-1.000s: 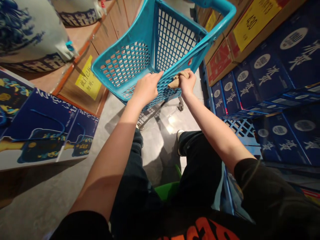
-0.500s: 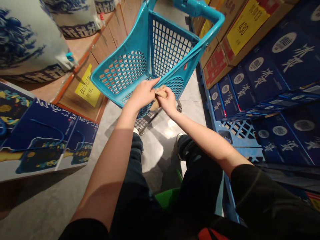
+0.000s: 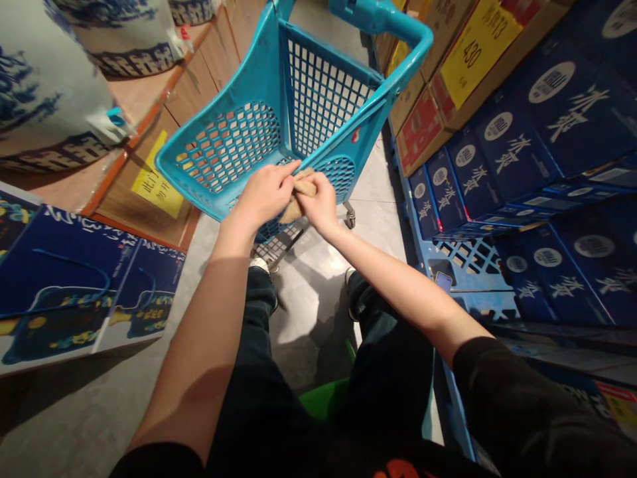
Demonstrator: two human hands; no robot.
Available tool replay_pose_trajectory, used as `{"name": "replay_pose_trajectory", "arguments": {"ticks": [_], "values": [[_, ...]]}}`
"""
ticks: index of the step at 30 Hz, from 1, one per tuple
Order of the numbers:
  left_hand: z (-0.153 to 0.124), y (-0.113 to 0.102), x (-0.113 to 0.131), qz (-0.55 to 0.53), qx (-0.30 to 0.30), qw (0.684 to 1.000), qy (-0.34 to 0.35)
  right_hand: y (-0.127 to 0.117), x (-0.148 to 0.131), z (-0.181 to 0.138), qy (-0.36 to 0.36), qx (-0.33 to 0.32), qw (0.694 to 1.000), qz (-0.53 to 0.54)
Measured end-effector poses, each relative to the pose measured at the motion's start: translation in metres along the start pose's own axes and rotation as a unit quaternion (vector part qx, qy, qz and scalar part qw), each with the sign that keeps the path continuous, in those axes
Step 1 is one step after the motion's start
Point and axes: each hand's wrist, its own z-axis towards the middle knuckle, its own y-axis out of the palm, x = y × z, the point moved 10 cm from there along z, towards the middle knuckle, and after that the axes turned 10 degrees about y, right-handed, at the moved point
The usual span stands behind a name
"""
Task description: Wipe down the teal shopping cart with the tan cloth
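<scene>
Shop aisle (image 3: 378,199): right hand (image 3: 318,207) pinches tan cloth (image 3: 297,196) beside left hand (image 3: 261,196) gripping blue basket (image 3: 371,113).

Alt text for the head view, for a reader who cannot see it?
The right hand presses a tan cloth to the near rim of a turquoise plastic trolley basket while the left hand grips that rim beside it. Dark blue cartons are stacked to the right, blue-and-white ceramic jars on a wooden shelf to the left.

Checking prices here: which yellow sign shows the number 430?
The yellow sign upper right, on the cardboard boxes; the yellow label on the wooden cabinet at left shows only black characters.
</scene>
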Motion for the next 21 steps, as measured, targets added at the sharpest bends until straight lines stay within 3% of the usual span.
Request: {"name": "replay_pose_trajectory", "arguments": {"ticks": [2,4,8,11,14,17,21], "values": [[-0.001,-0.001,0.0,0.001,0.001,1.0,-0.006,0.016,-0.013,-0.015,-0.03,-0.036,0.999,-0.008],[-0.001,-0.003,0.0,0.0,0.008,1.0,-0.011,0.012,-0.015,-0.012,-0.037,-0.034,0.999,-0.018],[-0.001,-0.003,-0.002,0.013,0.011,1.0,-0.019,-0.031,0.003,0.026,-0.015,0.03,0.999,-0.027],[-0.001,-0.002,0.0,0.022,0.006,1.0,-0.018,-0.072,0.025,0.058,0.033,0.116,0.993,-0.01],[-0.002,-0.002,0.003,0.02,0.003,1.0,-0.015,-0.09,0.041,0.063,0.098,0.186,0.978,-0.014],[-0.004,-0.004,0.004,0.022,0.004,1.0,-0.017,-0.058,0.024,0.04,0.062,0.134,0.989,-0.027],[-0.005,-0.003,0.004,0.03,-0.004,0.999,-0.018,0.014,-0.017,-0.011,-0.062,-0.055,0.996,-0.041]]}}
